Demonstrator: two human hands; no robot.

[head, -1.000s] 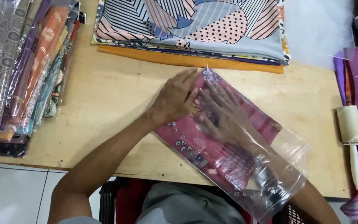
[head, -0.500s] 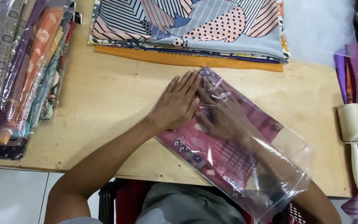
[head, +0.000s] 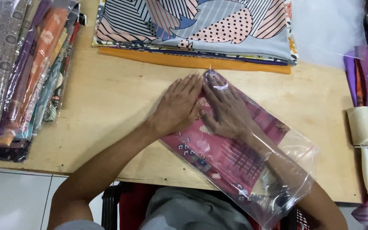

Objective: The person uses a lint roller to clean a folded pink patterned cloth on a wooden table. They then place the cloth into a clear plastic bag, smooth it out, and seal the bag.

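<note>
A folded pink patterned cloth (head: 218,149) lies inside a clear plastic bag (head: 277,179) on the wooden table (head: 107,98). The right hand (head: 226,108) is inside the bag, fingers flat and slightly spread on the cloth. The left hand (head: 177,106) presses outside, fingers together. Folded fabrics (head: 201,25) lie beyond.

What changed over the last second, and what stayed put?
Little: the left hand slid slightly up along the clear bag, its fingers now lying flat beside the right hand, which stays inside the bag on the pink cloth. Bag, fabric stacks and lint roller did not move.
</note>
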